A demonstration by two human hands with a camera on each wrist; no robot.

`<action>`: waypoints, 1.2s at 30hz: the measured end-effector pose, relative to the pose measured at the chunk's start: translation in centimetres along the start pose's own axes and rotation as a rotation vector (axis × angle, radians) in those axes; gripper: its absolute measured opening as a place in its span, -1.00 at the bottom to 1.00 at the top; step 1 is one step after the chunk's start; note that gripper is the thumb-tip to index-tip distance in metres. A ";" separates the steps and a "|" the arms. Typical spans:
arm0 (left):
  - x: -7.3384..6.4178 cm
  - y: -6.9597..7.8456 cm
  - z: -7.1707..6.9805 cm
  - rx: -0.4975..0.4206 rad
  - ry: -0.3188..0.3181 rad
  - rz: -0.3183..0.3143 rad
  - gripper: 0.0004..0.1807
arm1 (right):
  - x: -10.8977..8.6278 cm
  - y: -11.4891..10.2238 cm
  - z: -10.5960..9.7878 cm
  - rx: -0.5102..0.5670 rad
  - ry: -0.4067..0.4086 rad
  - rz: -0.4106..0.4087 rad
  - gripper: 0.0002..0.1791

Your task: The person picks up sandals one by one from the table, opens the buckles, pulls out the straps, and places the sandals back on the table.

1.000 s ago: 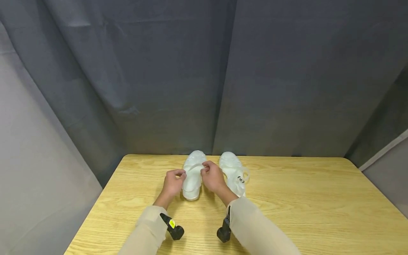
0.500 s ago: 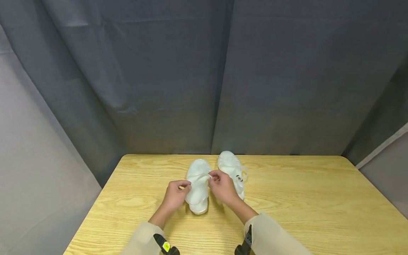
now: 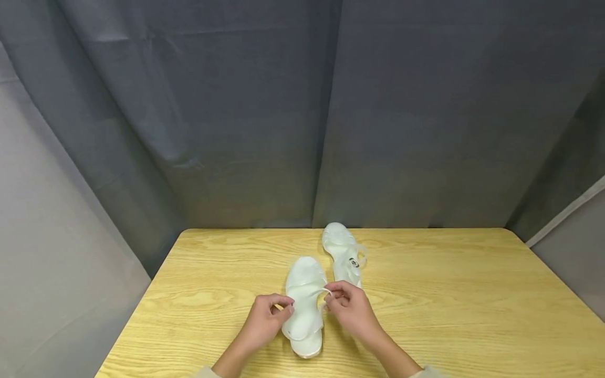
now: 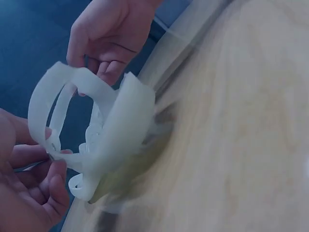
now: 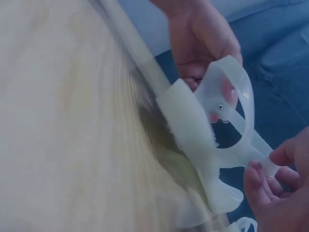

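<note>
A whitish translucent jelly sandal (image 3: 304, 302) lies between the hands in the head view, toe pointing away and heel nearest. My left hand (image 3: 266, 319) pinches the edge of its upper on the left side. On the right, my right hand (image 3: 353, 314) pinches its thin ankle strap (image 3: 326, 290) between thumb and fingers. Both wrist views show the heel (image 4: 123, 121) and the looped straps from behind, with a small stud (image 5: 221, 107) near the left fingers. The second sandal (image 3: 337, 245) stands farther back to the right, its heel partly hidden by the right hand.
The second sandal carries a dark oval buckle (image 3: 354, 262) and a loose strap loop (image 3: 363, 254) sticking out rightward. Both sandals are on a wooden table (image 3: 449, 299). Dark grey curtains (image 3: 246, 115) hang right behind its far edge.
Both hands have drawn the left sandal toward the person and slightly right, so it now sits nearer than the second sandal. That one stays about where it was.
</note>
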State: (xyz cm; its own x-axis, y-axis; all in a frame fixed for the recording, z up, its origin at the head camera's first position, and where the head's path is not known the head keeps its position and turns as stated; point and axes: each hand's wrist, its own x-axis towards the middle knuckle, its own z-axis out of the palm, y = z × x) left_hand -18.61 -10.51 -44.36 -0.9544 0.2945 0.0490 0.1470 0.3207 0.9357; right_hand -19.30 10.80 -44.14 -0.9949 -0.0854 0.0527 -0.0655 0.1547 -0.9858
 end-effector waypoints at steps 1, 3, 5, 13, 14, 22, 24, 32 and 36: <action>-0.3 0.0 0.2 -0.004 -0.008 -0.005 -0.72 | -0.4 0.1 -0.1 0.014 -0.001 0.009 -0.77; -0.7 -0.5 0.6 -0.017 -0.022 -0.010 -0.72 | -1.3 0.3 -0.3 0.041 -0.005 0.027 -0.76; -1.2 -0.4 0.8 -0.035 -0.040 -0.026 -0.72 | -2.0 0.5 -0.5 0.059 -0.011 0.041 -0.75; -2.2 -0.6 1.4 -0.060 -0.072 -0.051 -0.70 | -3.1 1.3 -0.9 0.056 -0.057 0.072 -0.70; -2.1 -0.7 1.4 -0.061 -0.068 -0.055 -0.70 | -3.1 1.3 -0.9 0.038 -0.063 0.069 -0.69; -2.0 -1.6 0.3 -0.109 -0.080 -0.118 -0.69 | -2.5 0.4 -0.1 -0.162 -0.025 -0.018 -0.71; -2.0 -1.8 -0.1 -0.127 -0.096 -0.133 -0.72 | -2.4 -0.3 0.3 -0.155 0.000 -0.043 -0.74; -1.9 -2.1 -0.7 -0.143 -0.189 -0.134 -0.77 | -1.8 -2.4 2.2 -0.259 0.000 -0.249 -0.85; -2.0 -2.3 -0.4 -0.171 -0.285 -0.133 -0.79 | -1.8 -2.2 2.6 -0.448 -0.189 -0.273 -0.81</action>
State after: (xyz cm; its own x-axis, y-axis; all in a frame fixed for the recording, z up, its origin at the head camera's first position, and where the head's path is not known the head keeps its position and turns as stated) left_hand -17.17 -12.22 -46.51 -0.8480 0.5072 -0.1539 -0.0421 0.2250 0.9735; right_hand -17.16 8.04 -42.49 -0.9090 -0.3498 0.2264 -0.3859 0.5018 -0.7741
